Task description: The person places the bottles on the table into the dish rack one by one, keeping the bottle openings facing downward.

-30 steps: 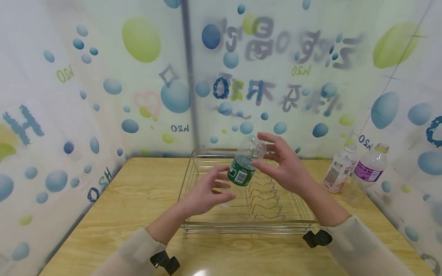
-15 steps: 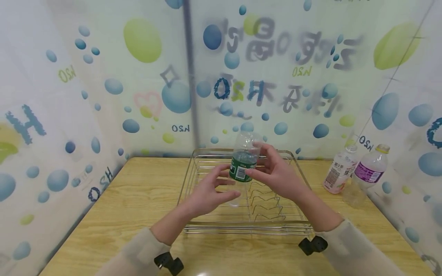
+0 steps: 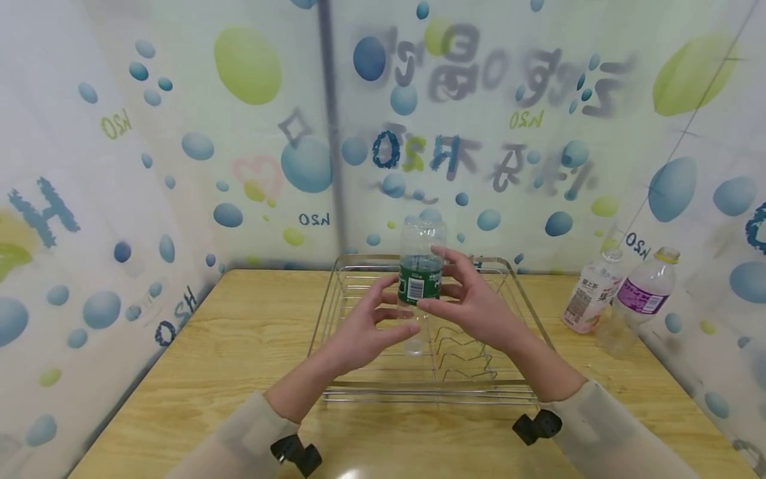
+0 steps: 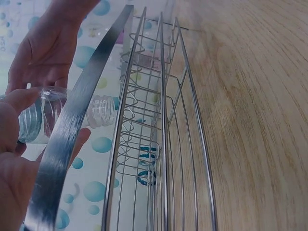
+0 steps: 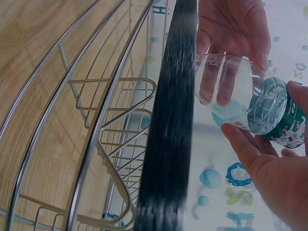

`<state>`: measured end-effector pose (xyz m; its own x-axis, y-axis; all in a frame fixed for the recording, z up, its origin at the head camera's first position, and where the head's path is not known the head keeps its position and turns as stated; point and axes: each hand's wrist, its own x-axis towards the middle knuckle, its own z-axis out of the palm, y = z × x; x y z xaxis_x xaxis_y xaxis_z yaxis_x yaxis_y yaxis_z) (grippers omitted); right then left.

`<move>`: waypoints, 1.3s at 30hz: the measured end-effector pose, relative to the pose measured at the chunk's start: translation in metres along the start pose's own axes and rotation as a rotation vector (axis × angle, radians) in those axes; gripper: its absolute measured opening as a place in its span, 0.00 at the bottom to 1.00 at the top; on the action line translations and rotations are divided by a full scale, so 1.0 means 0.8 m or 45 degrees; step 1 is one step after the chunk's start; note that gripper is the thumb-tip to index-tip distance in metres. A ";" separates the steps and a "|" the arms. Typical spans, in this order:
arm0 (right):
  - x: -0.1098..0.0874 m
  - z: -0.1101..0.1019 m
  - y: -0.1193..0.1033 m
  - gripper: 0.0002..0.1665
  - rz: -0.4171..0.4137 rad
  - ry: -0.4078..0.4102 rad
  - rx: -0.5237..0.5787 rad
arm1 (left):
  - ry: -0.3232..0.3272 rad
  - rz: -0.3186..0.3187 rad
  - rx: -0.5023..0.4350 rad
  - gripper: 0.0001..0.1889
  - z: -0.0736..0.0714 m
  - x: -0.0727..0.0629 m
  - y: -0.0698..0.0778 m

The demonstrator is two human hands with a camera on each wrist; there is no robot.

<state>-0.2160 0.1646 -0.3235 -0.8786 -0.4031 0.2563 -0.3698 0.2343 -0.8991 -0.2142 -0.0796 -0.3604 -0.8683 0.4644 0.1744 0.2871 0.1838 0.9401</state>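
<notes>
A clear plastic bottle [image 3: 421,269] with a green label is held upside down over a wire dish rack [image 3: 383,387]. Its bare threaded neck [image 4: 101,111] points down, with no cap on it. My left hand [image 3: 362,332] holds the lower part from the left, fingers behind it and thumb in front. From the right, my right hand [image 3: 475,303] grips the label and body between thumb and fingers. In the right wrist view the left hand's fingers [image 5: 224,86] show through the clear plastic.
Two bottles stand on the wooden table [image 3: 257,313] at the right: one with a white and pink wrap [image 3: 592,293], one clear with a purple label [image 3: 643,296]. The rack has zigzag wire dividers [image 3: 467,346]. A patterned curtain [image 3: 269,133] encloses the back and sides.
The bottle, tilted with its base toward the upper right a second ago, has swung to nearly vertical, neck down. My right hand has moved left and slightly down with it.
</notes>
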 end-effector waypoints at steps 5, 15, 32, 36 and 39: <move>0.001 0.002 0.000 0.56 0.011 -0.010 0.021 | -0.004 -0.002 -0.003 0.44 -0.001 0.000 0.000; 0.003 0.005 -0.001 0.55 -0.003 0.008 0.006 | 0.015 0.004 0.003 0.43 -0.007 -0.004 -0.002; 0.006 -0.008 0.003 0.55 -0.002 0.048 0.000 | 0.352 0.025 0.275 0.26 -0.113 -0.067 -0.044; 0.009 -0.010 0.002 0.55 -0.001 0.069 -0.014 | 0.389 -0.016 0.396 0.22 -0.125 -0.082 -0.061; 0.011 -0.012 0.002 0.55 0.012 0.072 -0.020 | 0.344 -0.069 0.393 0.21 -0.127 -0.091 -0.075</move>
<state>-0.2274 0.1696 -0.3191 -0.8973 -0.3506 0.2680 -0.3660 0.2518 -0.8959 -0.2096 -0.2125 -0.3994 -0.9487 0.2101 0.2364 0.3102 0.4720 0.8252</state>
